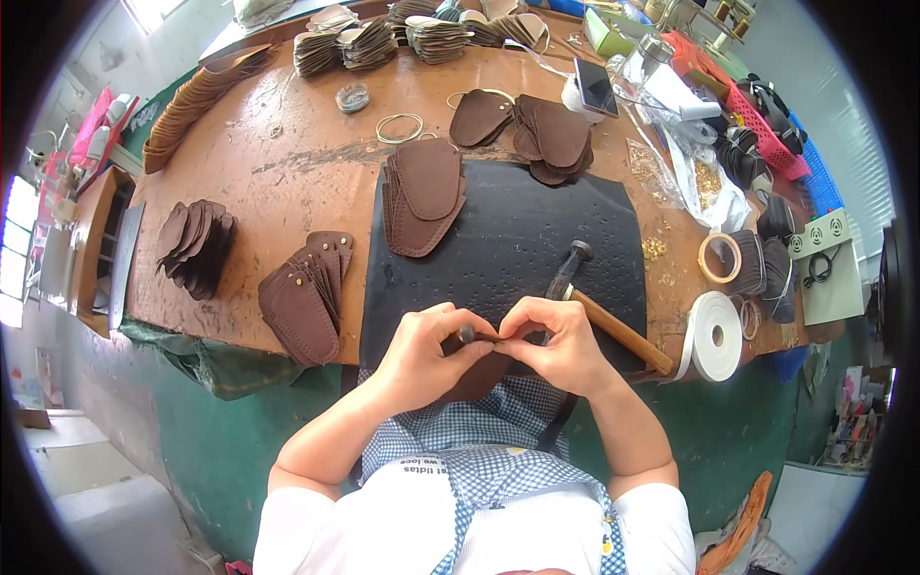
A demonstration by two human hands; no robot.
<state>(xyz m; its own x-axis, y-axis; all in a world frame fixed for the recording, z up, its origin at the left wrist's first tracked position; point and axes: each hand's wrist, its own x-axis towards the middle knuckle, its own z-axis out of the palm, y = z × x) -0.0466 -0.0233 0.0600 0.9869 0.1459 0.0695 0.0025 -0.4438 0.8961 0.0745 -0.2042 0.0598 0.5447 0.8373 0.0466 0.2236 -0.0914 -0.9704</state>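
My left hand (426,353) and my right hand (556,347) meet at the near edge of a black mat. Both pinch the top of a brown leather piece (481,379), which hangs over my apron. Whatever small part may be between the fingertips is hidden. A short dark metal rod (467,333) pokes out at my left fingers. Beside my right hand lies a hammer (623,331), its metal head partly behind that hand. A stack of stitched brown leather pieces (428,192) sits on the mat. Left of it, fanned leather pieces with brass studs (305,297) rest on the table.
The black mat (517,216) covers part of a worn brown table (240,153). A white tape roll (716,335) and a beige one (719,257) stand at right, near loose brass bits (655,248). More leather stacks (436,38) line the far side. A phone (596,86) leans there.
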